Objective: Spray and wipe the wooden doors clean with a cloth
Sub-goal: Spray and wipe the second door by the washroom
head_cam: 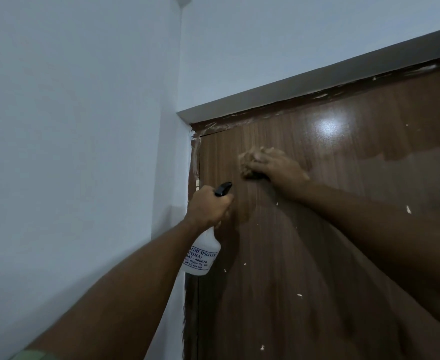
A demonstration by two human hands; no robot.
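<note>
As the right hand point(273, 165) pressed a bunched cloth point(247, 166) against the wooden door point(304, 229) toward its eleven-o'clock corner, the left hand point(208, 206) gripped a spray bottle point(200, 253) at seven o'clock of it, and firm overlapping strokes would probably serve best.

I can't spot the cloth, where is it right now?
In the head view the cloth is under the right hand, pressed against the wooden door near its upper left corner, above the spray bottle.
</note>
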